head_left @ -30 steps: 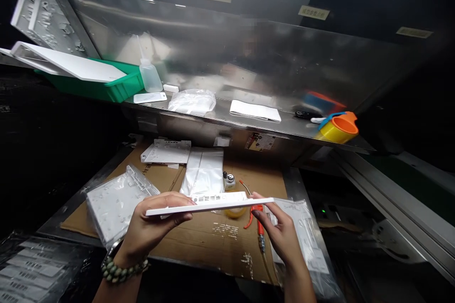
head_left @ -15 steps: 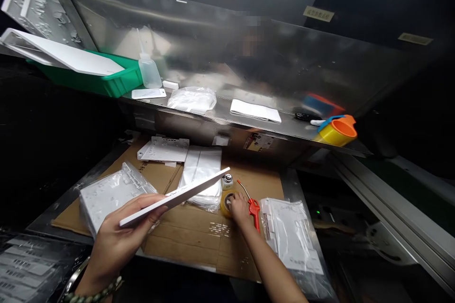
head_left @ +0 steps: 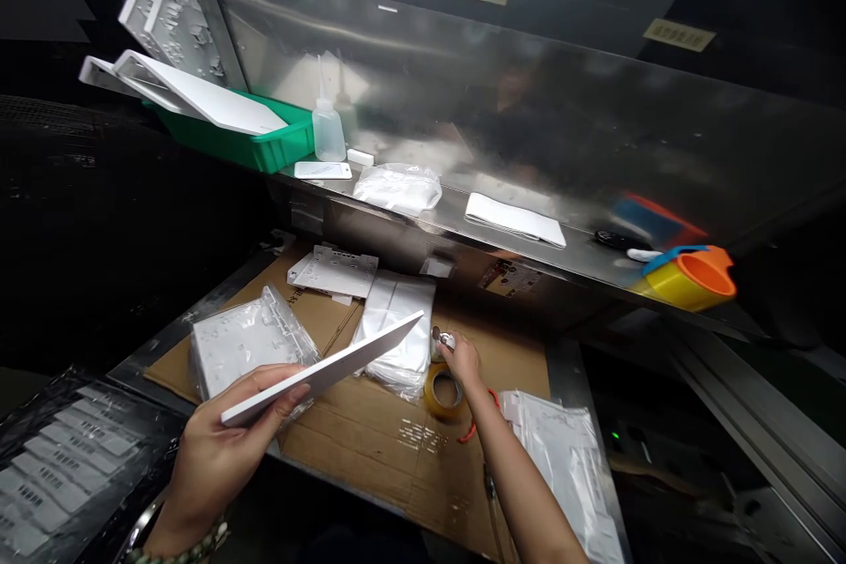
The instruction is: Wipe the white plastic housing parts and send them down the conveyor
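Note:
My left hand [head_left: 228,432] is closed around one end of a flat white plastic panel [head_left: 357,361], held edge-on and tilted up to the right above the cardboard. Past the panel's far end, my right hand [head_left: 465,363] has its fingers closed at the metal top of a small white bottle [head_left: 436,351]; the lid looks tipped up. A roll of yellowish tape [head_left: 444,392] lies just below that hand. My right forearm partly covers a red air blow gun [head_left: 469,434]. Behind the panel lies a stack of clear plastic bags [head_left: 400,308].
Bagged white parts lie left [head_left: 248,339] and right [head_left: 561,458] on the cardboard [head_left: 357,441]. A bare white part [head_left: 337,270] lies at the back. The metal shelf [head_left: 453,207] holds a green bin [head_left: 278,150], a squeeze bottle [head_left: 328,134] and a yellow-orange tape dispenser [head_left: 687,280].
My right hand has moved from the tape roll up to the small bottle, whose metal top now looks tipped open. The panel stays in my left hand. The view has shifted left.

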`<state>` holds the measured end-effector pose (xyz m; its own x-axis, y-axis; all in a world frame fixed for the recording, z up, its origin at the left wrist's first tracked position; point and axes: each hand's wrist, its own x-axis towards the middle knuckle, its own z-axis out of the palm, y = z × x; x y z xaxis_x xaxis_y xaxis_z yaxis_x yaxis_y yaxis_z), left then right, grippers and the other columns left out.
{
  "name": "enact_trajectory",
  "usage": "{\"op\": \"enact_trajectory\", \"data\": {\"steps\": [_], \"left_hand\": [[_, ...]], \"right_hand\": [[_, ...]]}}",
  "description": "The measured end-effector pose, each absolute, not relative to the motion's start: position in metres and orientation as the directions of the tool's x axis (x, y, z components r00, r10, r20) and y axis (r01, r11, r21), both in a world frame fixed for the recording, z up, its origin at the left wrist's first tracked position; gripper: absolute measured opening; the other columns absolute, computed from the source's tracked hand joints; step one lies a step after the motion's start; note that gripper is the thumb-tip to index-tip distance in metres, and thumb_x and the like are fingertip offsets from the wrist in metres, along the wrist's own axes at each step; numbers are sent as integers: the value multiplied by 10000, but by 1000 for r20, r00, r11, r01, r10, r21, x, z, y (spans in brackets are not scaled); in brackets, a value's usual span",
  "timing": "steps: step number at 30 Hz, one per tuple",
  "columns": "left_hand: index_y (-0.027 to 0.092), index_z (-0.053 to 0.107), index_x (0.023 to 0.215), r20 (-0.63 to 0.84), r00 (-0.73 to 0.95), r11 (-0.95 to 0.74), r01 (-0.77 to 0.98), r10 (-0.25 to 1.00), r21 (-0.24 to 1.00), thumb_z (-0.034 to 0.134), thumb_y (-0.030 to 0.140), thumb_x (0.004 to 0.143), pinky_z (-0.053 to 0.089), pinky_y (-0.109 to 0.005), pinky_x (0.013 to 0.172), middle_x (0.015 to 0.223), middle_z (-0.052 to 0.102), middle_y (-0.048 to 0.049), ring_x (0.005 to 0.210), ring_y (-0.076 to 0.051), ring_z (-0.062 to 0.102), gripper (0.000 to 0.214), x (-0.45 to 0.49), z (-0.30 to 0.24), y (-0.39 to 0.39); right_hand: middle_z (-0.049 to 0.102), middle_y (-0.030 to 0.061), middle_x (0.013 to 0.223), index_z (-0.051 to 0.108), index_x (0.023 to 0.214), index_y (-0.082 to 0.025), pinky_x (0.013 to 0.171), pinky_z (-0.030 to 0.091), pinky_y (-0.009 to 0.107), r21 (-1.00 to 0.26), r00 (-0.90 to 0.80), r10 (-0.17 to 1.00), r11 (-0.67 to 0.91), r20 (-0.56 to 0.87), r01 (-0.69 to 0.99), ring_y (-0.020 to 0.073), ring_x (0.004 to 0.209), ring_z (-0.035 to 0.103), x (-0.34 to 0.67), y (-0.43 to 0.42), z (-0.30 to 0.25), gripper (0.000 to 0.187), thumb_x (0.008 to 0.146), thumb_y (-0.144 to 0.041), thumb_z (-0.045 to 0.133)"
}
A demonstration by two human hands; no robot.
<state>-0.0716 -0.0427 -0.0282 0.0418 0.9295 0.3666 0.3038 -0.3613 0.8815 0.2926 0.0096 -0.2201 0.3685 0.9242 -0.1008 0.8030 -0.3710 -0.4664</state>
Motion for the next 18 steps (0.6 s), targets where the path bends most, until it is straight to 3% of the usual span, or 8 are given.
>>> {"op": "enact_trajectory", "data": {"steps": [3, 9, 18], "left_hand": [[283, 793, 977, 374, 29, -365, 297, 927, 882, 806, 294, 837, 618, -199, 800, 990, 787, 32, 887, -186, 749, 141, -75, -30, -43], [289, 780, 987, 415, 13, -396, 329, 910, 857, 794, 278, 852, 592, -179, 816, 1003, 780, 28, 884, -159, 740, 136, -77, -37, -43], [274, 746, 1047, 515, 127, -524, 355, 847, 774, 734, 183, 898, 562, -263, 896, 1038, 756, 12, 952, -179, 715, 175, -68, -38, -42]], "right_hand": [[656, 97, 1285, 610, 1303, -190, 1016, 522, 486, -475, 377, 919, -383, -113, 792, 248, 1163, 641, 290, 6, -221, 391, 985, -416, 628], [683, 84, 1174, 596, 1293, -167, 908, 574, 443, -480, 442, 884, -458, -155, 748, 217, 1007, 688, 299, 5, -218, 414, 996, -455, 602], [637, 90, 1293, 655, 1182, -185, 1009, 525, 474, -488, 377, 925, -351, -48, 799, 239, 1162, 624, 294, 3, -204, 265, 989, -365, 629]]}}
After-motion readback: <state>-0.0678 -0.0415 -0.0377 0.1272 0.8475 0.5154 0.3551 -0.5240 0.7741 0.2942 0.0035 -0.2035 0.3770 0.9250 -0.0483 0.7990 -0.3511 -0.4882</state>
